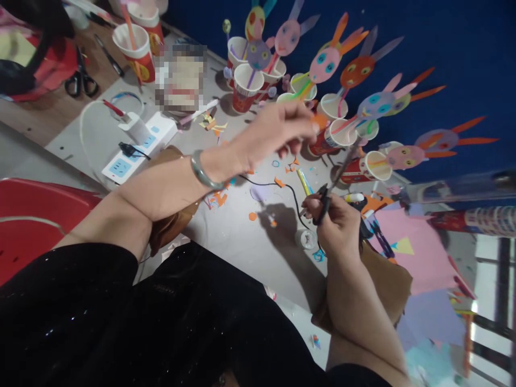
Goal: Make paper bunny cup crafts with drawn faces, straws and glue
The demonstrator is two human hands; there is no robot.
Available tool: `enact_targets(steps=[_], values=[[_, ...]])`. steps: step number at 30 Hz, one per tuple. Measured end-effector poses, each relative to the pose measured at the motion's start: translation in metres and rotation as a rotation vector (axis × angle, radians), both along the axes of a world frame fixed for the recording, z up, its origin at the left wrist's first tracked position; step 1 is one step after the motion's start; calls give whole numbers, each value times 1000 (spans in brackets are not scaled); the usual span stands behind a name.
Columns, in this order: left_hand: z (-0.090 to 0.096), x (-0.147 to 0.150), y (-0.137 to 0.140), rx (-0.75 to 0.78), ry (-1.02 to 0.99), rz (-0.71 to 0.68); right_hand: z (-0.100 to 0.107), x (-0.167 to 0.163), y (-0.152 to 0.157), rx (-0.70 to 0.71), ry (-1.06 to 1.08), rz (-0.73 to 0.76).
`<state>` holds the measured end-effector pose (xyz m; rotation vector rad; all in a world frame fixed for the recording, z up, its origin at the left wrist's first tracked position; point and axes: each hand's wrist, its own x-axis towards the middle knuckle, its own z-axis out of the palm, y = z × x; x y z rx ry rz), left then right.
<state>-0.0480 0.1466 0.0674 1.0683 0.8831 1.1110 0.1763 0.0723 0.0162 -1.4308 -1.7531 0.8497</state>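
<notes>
My left hand (288, 126), a bangle round its wrist, is raised over the middle of the table. Its thumb and finger pinch a small piece of orange paper (321, 120), smeared by motion. Lower on the right, my right hand (338, 223) is closed round the black handles of a pair of scissors (323, 207). Their blurred blades point up and away, towards the paper cups. Below the hands, orange paper scraps (220, 198) lie on the tabletop (237, 231). A yellow marker (303, 181) and a small clear round container (307, 239) are near my right hand.
Paper cups (248, 80) holding paper rabbit faces line the back by a blue wall. On the left are a power strip (141, 145) with cables and black-handled scissors (80, 80). Pink paper sheets (427, 247) lie right. A red stool (40, 226) stands left.
</notes>
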Motion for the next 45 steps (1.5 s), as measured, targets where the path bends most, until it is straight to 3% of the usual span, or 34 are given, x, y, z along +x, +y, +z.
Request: enact_targets(steps=[4, 7, 13, 20, 25, 30, 39, 45], values=[[-23, 37, -36, -123, -40, -272, -8, 3, 0, -18, 316, -117], [-31, 49, -51, -152, -62, -336, -13, 6, -2, -34, 480, -139], [-40, 51, -49, -74, 24, -266, -21, 18, -7, -9, 434, -140], [-46, 50, -50, -3, 162, -315, -19, 17, -2, -23, 446, -82], [-38, 48, -52, -56, 145, -318, -19, 15, -1, -45, 400, -110], [-39, 48, -52, -101, 56, -323, -22, 11, -2, -61, 436, -160], [-31, 48, -53, -157, 77, -311, -22, 0, -5, -92, 551, -215], [-33, 44, -48, -149, 36, -225, -19, 5, -5, -66, 515, -150]])
